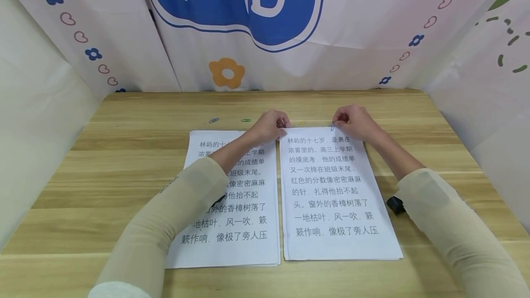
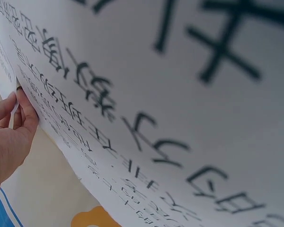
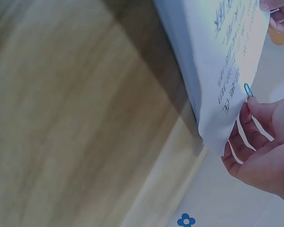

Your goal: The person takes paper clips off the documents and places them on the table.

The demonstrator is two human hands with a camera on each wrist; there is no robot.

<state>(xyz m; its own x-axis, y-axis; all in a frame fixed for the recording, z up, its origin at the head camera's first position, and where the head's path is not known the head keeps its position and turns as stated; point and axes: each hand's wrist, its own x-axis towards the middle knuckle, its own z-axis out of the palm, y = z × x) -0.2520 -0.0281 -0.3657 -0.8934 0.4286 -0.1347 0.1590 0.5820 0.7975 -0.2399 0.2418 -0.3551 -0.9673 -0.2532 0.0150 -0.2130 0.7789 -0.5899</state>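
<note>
person is clipping the right paper stack (image 1: 337,197) on the counter (image 1: 136,151): the right hand (image 1: 356,122) is pinching a blue paper clip (image 3: 248,90) onto the stack's top edge, while the left hand (image 1: 269,127) is holding the top left corner with its fingers (image 2: 26,111) curled on the sheets. looks like mid-step, the clip is only partly on, so next it likely needs pushing fully down with the sheets kept aligned. the left paper stack (image 1: 244,238) is lying just beside, with spare clips (image 1: 246,120) near the far edge.
</note>
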